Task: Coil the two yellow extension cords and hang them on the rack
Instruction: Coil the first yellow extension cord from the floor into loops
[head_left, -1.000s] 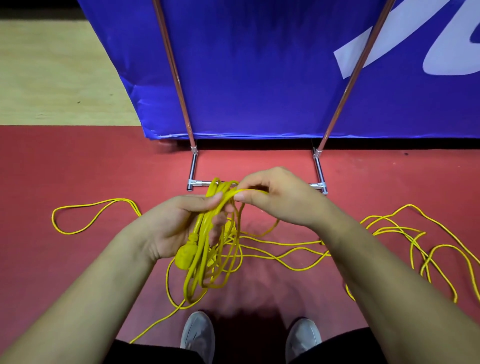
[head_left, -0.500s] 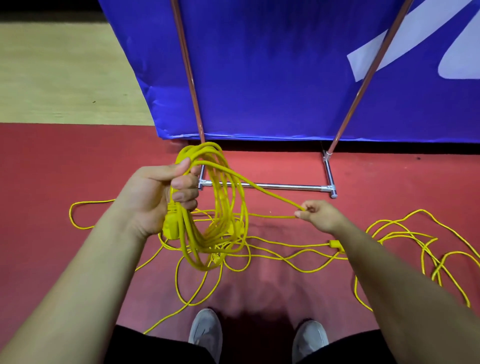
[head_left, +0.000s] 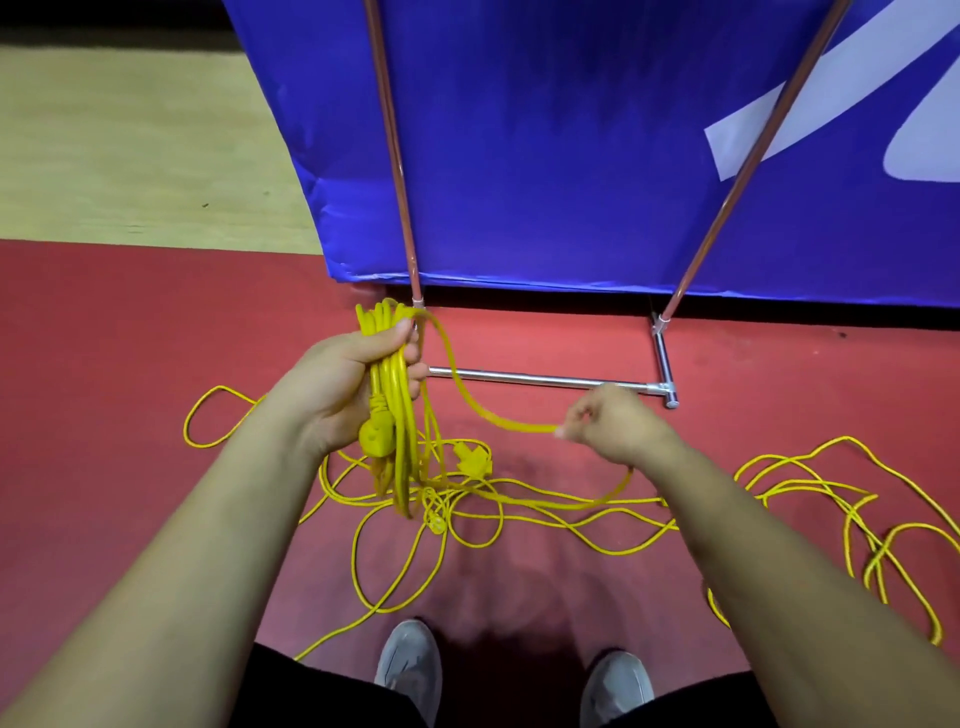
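Through the head camera I look down at both hands, which are in front of the rack (head_left: 545, 378). Its silver bottom bar lies across the red floor (head_left: 104, 338), and two slanted poles rise from the bar against a blue banner (head_left: 571, 156).

My left hand (head_left: 353, 384) is at the left end of that bar. Its fingers are wrapped tight round a coil (head_left: 400, 415) of yellow cord, with the thumb pressed across the top. The loops stick up above the fist and hang down below it, and a yellow plug (head_left: 375, 434) sits against the heel of the palm.

My right hand (head_left: 613, 423) is just in front of the right part of the bar. It pinches a single strand (head_left: 478, 410) between thumb and fingertips, with the other fingers curled in. This hand is a little blurred. The strand runs from the top of the coil and sags down to the pinch.

The loose cord (head_left: 831, 488) lies on the floor in front of the rack, in tangled loops that spread past both ends of the bar. I cannot tell which loops belong to which cord. A yellow connector (head_left: 472, 457) lies among them, beside the hanging coil. My grey shoes (head_left: 410, 660) stand well in front of the rack.
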